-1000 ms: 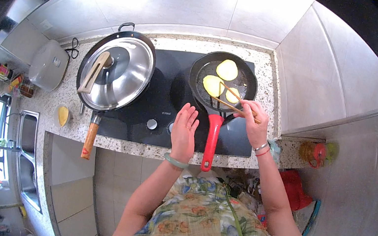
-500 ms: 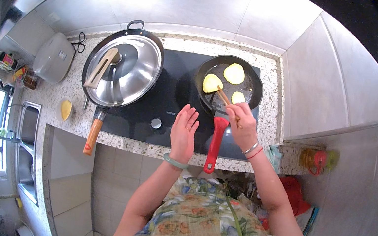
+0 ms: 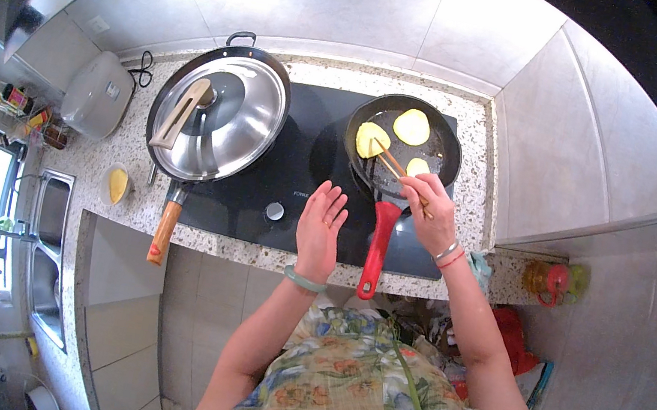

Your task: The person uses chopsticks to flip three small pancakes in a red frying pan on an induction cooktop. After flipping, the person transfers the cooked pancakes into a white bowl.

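Observation:
In the dark frying pan (image 3: 410,186) lie three yellow round patties: a far one (image 3: 412,127), a left one (image 3: 372,140) and a smaller near one (image 3: 417,167), partly behind my fingers. My right hand (image 3: 433,214) is closed around wooden chopsticks (image 3: 393,164), whose tips touch the left patty. The pan's red handle (image 3: 378,248) points toward me, just left of that hand. My left hand (image 3: 319,231) is held over the cooktop's front edge, palm up with fingers stretched out, and holds nothing.
A big wok (image 3: 157,111) under a steel lid (image 3: 252,118) stands on the left of the black cooktop (image 3: 307,149). Left of it are a bowl (image 3: 108,195) with yellow contents and a pale appliance (image 3: 97,97). A sink (image 3: 56,203) lies far left; cups (image 3: 554,282) stand at right.
The chopsticks have shifted slightly and spread at the left patty, my right hand moving a little right with them. My left hand stays much the same. The whole view has shifted slightly.

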Motion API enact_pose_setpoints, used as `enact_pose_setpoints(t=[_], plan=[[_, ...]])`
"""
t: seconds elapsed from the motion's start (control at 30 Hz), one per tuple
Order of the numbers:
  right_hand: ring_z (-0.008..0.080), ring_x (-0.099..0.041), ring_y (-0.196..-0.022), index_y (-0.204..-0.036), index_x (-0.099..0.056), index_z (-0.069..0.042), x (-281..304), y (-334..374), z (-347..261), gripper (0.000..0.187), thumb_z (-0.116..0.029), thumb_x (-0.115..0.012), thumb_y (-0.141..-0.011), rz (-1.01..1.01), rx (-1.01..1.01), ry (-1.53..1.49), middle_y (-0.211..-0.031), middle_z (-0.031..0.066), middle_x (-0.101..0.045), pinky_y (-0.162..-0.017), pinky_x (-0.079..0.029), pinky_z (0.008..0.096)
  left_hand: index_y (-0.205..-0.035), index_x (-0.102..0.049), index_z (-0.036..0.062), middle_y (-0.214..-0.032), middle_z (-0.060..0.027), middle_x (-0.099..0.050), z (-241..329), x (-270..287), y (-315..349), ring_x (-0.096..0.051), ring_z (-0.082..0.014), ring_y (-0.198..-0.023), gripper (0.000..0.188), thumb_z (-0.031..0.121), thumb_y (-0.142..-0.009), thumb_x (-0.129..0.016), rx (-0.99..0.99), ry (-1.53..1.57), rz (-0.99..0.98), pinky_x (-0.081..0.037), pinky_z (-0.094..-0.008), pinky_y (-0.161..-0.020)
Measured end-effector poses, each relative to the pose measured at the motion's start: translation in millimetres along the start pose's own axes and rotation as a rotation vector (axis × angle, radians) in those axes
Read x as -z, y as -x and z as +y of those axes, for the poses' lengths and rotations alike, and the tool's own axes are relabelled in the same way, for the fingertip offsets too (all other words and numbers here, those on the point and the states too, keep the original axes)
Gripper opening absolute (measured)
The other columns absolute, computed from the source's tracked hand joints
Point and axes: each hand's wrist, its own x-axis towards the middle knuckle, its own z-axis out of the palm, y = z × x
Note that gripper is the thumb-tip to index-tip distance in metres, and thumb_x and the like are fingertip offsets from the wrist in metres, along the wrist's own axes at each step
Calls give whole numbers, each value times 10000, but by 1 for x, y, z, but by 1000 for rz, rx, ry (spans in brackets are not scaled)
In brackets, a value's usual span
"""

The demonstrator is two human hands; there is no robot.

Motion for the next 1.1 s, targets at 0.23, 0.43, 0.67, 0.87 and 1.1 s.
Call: enact_pose_setpoints(t=[0.23, 0.43, 0.67, 0.87, 1.1], plan=[[206, -673, -766, -974, -668, 26, -3, 2, 12, 140, -100, -607, -975, 149, -43, -105, -883, 113, -668, -700, -554, 300, -1504, -340, 18, -1527, -123, -396, -5, -12, -12, -395, -231, -1399, 549, 349, -1070, -406, -13, 33, -51, -304, -392, -1160], [284, -731, -862, -991, -633, 51, 5, 9, 14, 317, -231, -499, -1048, 562, -589, -823, -957, 184, -691, -797, -606, 365, -1551, -210, 8, -1620, -136, -230, -5, -27, -30, -214, -263, -1500, 661, 439, -1068, -348, -49, -32, -57, -185, -420, -1219], [290, -735, -847, -1047, -612, 75, 8, 40, 29, 367, -258, -458, -1062, 676, -707, -816, -963, 196, -693, -789, -621, 371, -1552, -200, -3, -1634, -138, -192, -10, -42, -47, -178, -256, -1513, 695, 462, -1061, -361, -83, -90, -88, -143, -422, -1225], [283, -733, -844, -1055, -637, 81, -3, 45, 22, 362, -249, -486, -1054, 646, -675, -809, -987, 173, -687, -789, -619, 356, -1543, -254, 4, -1626, -121, -231, -13, -47, -64, -195, -250, -1507, 697, 438, -1033, -447, -139, -124, -104, -157, -396, -1213], [228, -723, -842, -1034, -679, 71, 31, 36, -1, 237, -124, -545, -1020, 463, -475, -444, -990, 122, -676, -760, -608, 317, -1501, -361, -4, -1546, -96, -389, -13, -60, -66, -373, -184, -1401, 535, 243, -1042, -487, -133, -242, -130, -261, -347, -1165]])
